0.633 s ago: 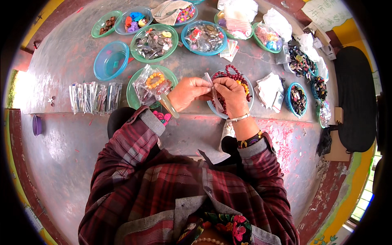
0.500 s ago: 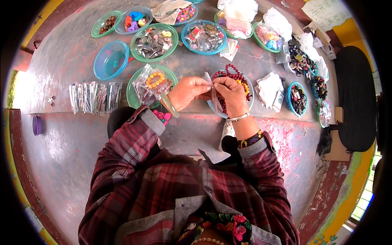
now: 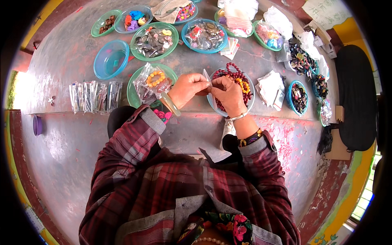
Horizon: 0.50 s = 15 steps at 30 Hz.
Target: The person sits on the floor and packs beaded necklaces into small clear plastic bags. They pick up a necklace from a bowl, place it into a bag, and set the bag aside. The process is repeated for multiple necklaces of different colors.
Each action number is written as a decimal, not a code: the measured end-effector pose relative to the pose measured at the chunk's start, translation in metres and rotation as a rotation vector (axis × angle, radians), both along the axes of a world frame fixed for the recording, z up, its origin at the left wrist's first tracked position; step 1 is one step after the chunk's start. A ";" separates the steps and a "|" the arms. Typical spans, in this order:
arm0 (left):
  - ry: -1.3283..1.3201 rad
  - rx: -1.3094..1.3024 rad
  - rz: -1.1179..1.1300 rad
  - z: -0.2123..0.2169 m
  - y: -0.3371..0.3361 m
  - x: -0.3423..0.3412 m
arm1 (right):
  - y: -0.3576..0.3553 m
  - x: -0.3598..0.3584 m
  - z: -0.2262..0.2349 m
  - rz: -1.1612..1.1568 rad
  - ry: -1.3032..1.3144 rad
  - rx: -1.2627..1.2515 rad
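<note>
My left hand [image 3: 187, 90] and my right hand [image 3: 231, 96] meet in front of me, fingertips pinched together on a small clear plastic bag [image 3: 207, 76]. Seen nearly edge-on, the bag sticks up between them; its lower part is hidden by my fingers. Beneath my right hand stands a pale blue basin [image 3: 252, 102] holding dark red bead strings [image 3: 235, 74] and an amber-yellow bead string [image 3: 243, 85]. Beside my left hand is a green basin [image 3: 131, 94] with bagged pieces and a yellow bead bracelet [image 3: 155, 79].
Rows of packaged slim items [image 3: 96, 97] lie at the left, near an unfilled blue basin [image 3: 98, 69]. Several basins of trinkets line the back. White packets [image 3: 270, 90] and a blue basket [image 3: 290, 100] sit at right. A step edge [image 3: 61, 113] crosses before me.
The bag has turned more upright and less of it shows below my fingers. My right hand has shifted slightly down and left; both hands still pinch the bag.
</note>
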<state>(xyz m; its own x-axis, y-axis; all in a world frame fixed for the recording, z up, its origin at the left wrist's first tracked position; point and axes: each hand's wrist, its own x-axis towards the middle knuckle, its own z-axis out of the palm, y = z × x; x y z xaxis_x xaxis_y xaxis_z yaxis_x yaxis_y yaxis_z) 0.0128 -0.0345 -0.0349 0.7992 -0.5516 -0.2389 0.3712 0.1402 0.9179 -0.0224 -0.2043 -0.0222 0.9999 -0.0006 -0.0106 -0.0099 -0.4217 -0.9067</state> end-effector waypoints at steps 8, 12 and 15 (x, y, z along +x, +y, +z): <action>-0.030 0.015 -0.013 0.001 0.001 0.001 | -0.003 0.000 -0.009 -0.074 0.216 0.509; -0.018 0.012 -0.009 0.001 0.003 0.001 | -0.002 0.000 -0.007 -0.088 0.248 0.590; -0.050 0.025 -0.002 0.000 0.005 0.001 | -0.003 0.000 -0.008 -0.122 0.215 0.601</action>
